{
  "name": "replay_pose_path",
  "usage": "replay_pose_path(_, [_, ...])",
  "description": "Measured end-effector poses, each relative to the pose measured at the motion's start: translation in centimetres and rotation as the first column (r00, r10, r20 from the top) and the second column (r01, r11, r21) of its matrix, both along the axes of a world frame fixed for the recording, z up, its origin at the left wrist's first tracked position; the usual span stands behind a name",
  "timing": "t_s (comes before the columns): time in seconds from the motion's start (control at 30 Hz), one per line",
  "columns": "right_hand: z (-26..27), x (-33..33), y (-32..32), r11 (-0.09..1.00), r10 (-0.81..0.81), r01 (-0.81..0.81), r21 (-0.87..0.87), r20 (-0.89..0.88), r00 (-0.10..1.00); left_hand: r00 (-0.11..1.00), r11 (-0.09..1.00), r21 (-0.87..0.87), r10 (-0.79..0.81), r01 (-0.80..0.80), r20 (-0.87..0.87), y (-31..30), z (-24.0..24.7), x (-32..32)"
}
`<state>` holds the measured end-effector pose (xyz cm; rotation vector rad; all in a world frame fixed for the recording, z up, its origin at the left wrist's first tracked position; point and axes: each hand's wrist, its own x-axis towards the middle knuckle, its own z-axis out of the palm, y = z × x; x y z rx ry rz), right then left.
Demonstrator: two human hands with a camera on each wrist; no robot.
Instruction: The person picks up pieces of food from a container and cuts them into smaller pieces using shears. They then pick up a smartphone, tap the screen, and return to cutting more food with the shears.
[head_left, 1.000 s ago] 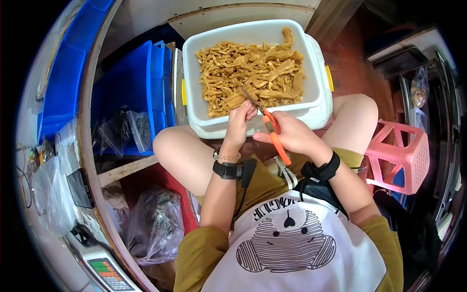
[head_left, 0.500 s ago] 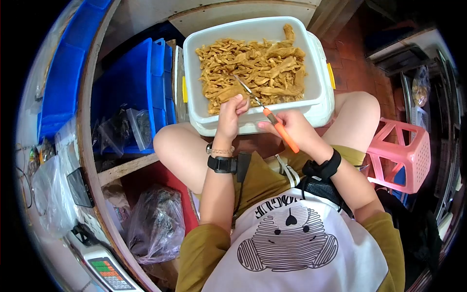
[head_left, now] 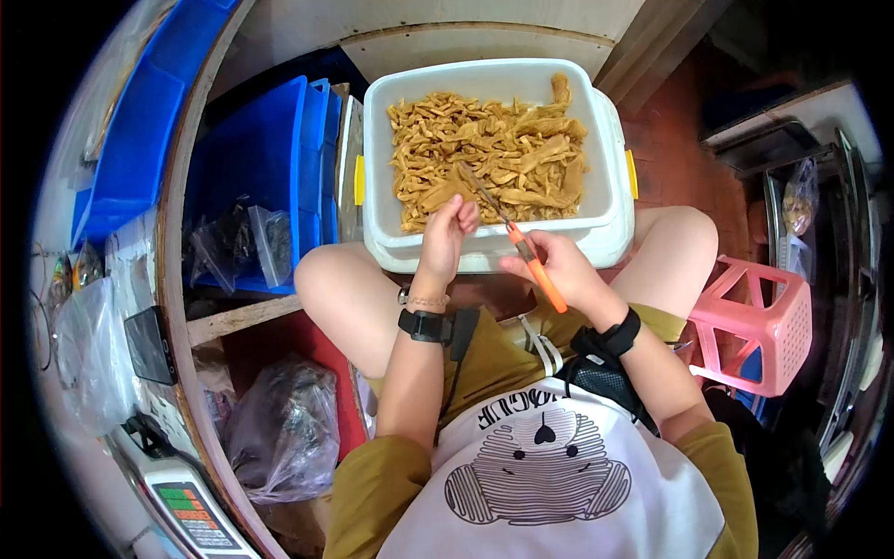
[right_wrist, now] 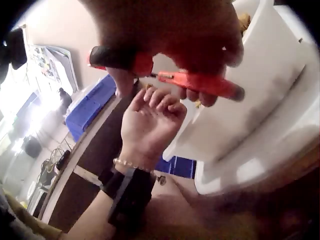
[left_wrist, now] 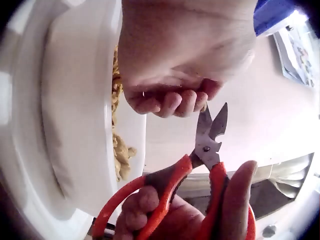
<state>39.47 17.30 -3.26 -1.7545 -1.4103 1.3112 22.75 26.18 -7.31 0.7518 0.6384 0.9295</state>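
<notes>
My right hand point(head_left: 565, 268) grips orange-handled scissors point(left_wrist: 206, 149), thumb on one handle and fingers through the other. Their blades stand apart in the left wrist view, tips right at the left hand's fingertips. My left hand point(head_left: 447, 238) has its fingers curled and pinches a broad, wrinkled tan-brown piece point(head_left: 441, 193) just over the near side of the tub. Only a small bit of that piece shows at the fingertips in the left wrist view. A pale plastic tub point(head_left: 377, 121) with a heap of tan-brown strips point(head_left: 475, 140) lies beyond both hands.
The tub rests on a white box with yellow clips point(head_left: 633, 174), between the person's knees. Blue bins point(head_left: 247, 149) stand on a shelf at left, above a plastic bag point(head_left: 284, 429). A scale point(head_left: 191, 508) sits lower left, a pink stool point(head_left: 759, 317) at right.
The scissors have turned, so their handles, earlier spread in the head view, now show nearly edge-on. My left hand has drawn slightly left, apart from the right. The head view has shifted a little.
</notes>
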Motion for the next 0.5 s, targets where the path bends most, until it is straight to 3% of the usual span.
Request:
replay_pose_path(0.03, [-0.3,-0.1,0.2,1.000,0.004,-0.004,0.002,0.007,1.000,1.000,1.000,0.002,0.004,-0.004,0.007,-0.2,0.0,-0.1])
replay_pose_path(0.1, [-0.8,-0.3,0.6,0.964,-0.215,0.240,0.115,-0.194,0.957,0.966,0.980,0.093,-0.152,0.175,-0.210,-0.8,-0.1,-0.2])
replay_pose_path(0.13, [-0.5,0.0,1.0,0.962,-0.261,0.274,0.016,-0.261,0.929,0.931,0.961,0.134,-0.191,0.241,-0.310,-1.1,-0.1,-0.1])
replay_pose_path(0.17, [-0.2,0.1,1.2,0.962,-0.258,0.272,0.020,-0.254,0.932,0.934,0.961,0.138,-0.188,0.238,-0.303,-1.5,-0.1,0.0])
replay_pose_path(0.23, [0.3,0.4,1.3,0.933,-0.276,0.339,0.121,-0.363,0.890,0.885,0.915,0.121,-0.328,0.385,-0.331,-2.2,1.3,0.5])
replay_pose_path(0.3, [0.4,0.8,1.0,0.946,-0.283,0.324,0.035,-0.402,0.871,0.879,0.903,0.066,-0.393,0.424,-0.269,-2.2,0.7,0.9])
replay_pose_path(0.37, [-0.5,0.8,0.9,0.929,-0.258,0.346,0.129,-0.443,0.859,0.815,0.839,0.010,-0.525,0.544,-0.245,-2.1,0.6,0.6])
replay_pose_path(0.5, [-1.0,1.2,0.8,0.922,-0.215,0.315,0.224,-0.382,0.899,0.846,0.883,-0.076,-0.465,0.462,-0.261,-2.9,2.6,1.1])
